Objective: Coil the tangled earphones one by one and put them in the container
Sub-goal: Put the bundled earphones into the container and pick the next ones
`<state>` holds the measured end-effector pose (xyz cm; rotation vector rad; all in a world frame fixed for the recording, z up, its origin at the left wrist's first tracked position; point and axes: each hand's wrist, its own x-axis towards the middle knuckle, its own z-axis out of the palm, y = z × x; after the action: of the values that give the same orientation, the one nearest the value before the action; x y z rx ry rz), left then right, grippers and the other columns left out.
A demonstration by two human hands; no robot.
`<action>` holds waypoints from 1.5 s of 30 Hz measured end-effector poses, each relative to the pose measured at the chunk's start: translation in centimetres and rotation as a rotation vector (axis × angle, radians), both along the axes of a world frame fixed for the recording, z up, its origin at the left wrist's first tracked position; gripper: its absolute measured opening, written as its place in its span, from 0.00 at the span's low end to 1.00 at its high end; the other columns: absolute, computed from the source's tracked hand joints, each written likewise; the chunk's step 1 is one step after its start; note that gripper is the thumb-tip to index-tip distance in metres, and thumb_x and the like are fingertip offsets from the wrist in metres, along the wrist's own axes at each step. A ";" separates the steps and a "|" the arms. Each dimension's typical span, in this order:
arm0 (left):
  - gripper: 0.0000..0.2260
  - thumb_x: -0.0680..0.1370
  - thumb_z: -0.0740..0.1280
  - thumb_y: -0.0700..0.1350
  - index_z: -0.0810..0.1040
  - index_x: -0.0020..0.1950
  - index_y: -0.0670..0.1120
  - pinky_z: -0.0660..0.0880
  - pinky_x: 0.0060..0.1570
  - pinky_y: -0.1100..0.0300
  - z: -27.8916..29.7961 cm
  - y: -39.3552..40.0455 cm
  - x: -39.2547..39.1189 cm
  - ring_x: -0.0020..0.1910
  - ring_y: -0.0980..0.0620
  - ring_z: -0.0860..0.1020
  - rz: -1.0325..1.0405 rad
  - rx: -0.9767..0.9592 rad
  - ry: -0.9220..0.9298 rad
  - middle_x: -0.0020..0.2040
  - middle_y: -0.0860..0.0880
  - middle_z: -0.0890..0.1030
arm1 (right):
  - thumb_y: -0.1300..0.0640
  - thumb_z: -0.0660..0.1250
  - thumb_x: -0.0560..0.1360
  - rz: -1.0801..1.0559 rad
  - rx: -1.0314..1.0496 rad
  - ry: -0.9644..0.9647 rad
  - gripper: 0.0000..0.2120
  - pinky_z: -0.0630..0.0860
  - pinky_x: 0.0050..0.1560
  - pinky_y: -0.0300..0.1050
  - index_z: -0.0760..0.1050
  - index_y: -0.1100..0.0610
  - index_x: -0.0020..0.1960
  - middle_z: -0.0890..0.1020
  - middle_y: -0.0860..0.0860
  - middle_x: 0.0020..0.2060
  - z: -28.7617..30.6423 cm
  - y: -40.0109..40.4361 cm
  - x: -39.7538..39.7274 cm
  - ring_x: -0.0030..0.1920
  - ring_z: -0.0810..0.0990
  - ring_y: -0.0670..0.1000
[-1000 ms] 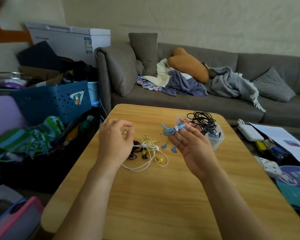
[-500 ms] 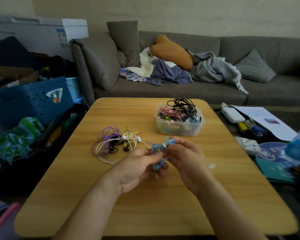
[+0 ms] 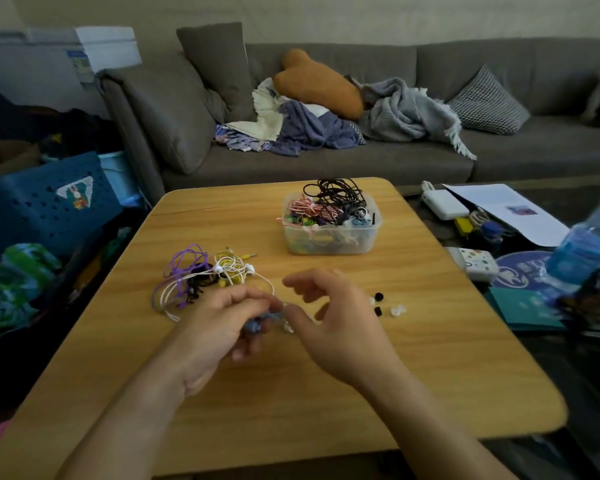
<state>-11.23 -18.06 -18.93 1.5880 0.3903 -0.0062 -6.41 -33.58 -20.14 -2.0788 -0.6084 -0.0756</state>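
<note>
Your left hand [image 3: 222, 327] curls its fingers around a small bundle of light-blue earphone cable [image 3: 257, 323], holding it just above the light wooden table [image 3: 326, 393], near the middle of the tabletop. Your right hand [image 3: 336, 320] sits just beside it, thumb and forefinger drawn toward the same blue bundle; motion blur hides the fingertips, so you cannot tell from this view whether they actually pinch the cable, and the other fingers are loosely spread.

Left of your hands, touching nothing else, lies the tangled heap of purple, white, yellow and black earphones [image 3: 205, 275] on the table. Farther back and to the right stands the clear rectangular plastic container [image 3: 329, 240], already holding coiled cables: a black coil rises above its rim, with a pink-and-white striped one beside it.

Right of your right hand, a few small black and white ear tips [image 3: 383, 304] lie loose on the wood.

Behind the table runs a grey fabric sofa [image 3: 361, 161] carrying an orange cushion [image 3: 319, 84], a grey knitted blanket [image 3: 409, 112] and crumpled clothes. A dark blue perforated plastic crate [image 3: 42, 206] stands to the left, and a blurred blue water bottle [image 3: 586, 240] shows at the right edge.
</note>
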 end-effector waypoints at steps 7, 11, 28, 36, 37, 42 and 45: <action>0.12 0.79 0.60 0.37 0.80 0.53 0.31 0.81 0.38 0.54 -0.1 -0.3 0.4 0.44 0.43 0.81 -0.030 -0.354 -0.047 0.50 0.34 0.83 | 0.52 0.76 0.71 0.124 0.053 -0.042 0.08 0.73 0.38 0.32 0.82 0.49 0.50 0.82 0.44 0.39 0.0 0.1 0.0 0.39 0.79 0.43; 0.10 0.74 0.65 0.35 0.81 0.53 0.33 0.82 0.40 0.59 -0.3 -0.6 0.1 0.41 0.45 0.84 -0.137 -0.294 -0.066 0.46 0.36 0.83 | 0.58 0.72 0.75 0.105 0.061 0.010 0.02 0.73 0.38 0.31 0.82 0.51 0.45 0.82 0.43 0.35 0.0 -0.6 1.1 0.38 0.79 0.41; 0.04 0.77 0.66 0.32 0.79 0.50 0.35 0.73 0.28 0.64 -1.7 -2.5 1.9 0.34 0.49 0.79 0.039 -0.168 -0.092 0.40 0.39 0.80 | 0.47 0.71 0.75 -0.174 -0.637 -0.099 0.06 0.68 0.47 0.43 0.83 0.45 0.51 0.75 0.42 0.40 2.0 -7.3 7.7 0.52 0.73 0.49; 0.07 0.78 0.66 0.38 0.80 0.51 0.36 0.71 0.28 0.65 -2.1 -0.9 2.4 0.31 0.53 0.77 -0.024 -0.122 -0.137 0.37 0.41 0.81 | 0.52 0.73 0.74 -0.065 -0.653 0.124 0.03 0.69 0.32 0.33 0.85 0.47 0.45 0.81 0.42 0.39 1.4 -6.8 8.3 0.40 0.78 0.43; 0.06 0.78 0.66 0.38 0.81 0.50 0.37 0.71 0.27 0.65 -2.2 -0.9 2.4 0.30 0.54 0.77 -0.012 -0.122 -0.152 0.36 0.42 0.81 | 0.52 0.71 0.75 -0.067 -0.650 0.118 0.03 0.69 0.33 0.32 0.84 0.47 0.46 0.81 0.42 0.40 1.3 -6.9 8.4 0.40 0.78 0.42; 0.07 0.78 0.65 0.39 0.80 0.50 0.36 0.71 0.26 0.65 -2.5 -1.1 2.5 0.30 0.53 0.78 0.013 -0.139 -0.197 0.39 0.43 0.82 | 0.54 0.67 0.79 -0.164 -0.404 0.069 0.03 0.68 0.35 0.31 0.80 0.49 0.50 0.81 0.42 0.43 0.7 -6.8 8.3 0.42 0.77 0.39; 0.06 0.77 0.67 0.38 0.81 0.50 0.37 0.70 0.25 0.65 -2.6 -1.6 2.5 0.30 0.52 0.77 0.001 -0.134 -0.241 0.39 0.42 0.82 | 0.54 0.71 0.76 -0.134 -0.066 0.059 0.02 0.75 0.38 0.33 0.81 0.47 0.48 0.84 0.44 0.39 1.0 -5.8 7.0 0.41 0.81 0.42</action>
<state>-8.70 -19.62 -21.55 1.4370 0.1982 0.1558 0.59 -39.36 -19.14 -2.1764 -0.4409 -0.0718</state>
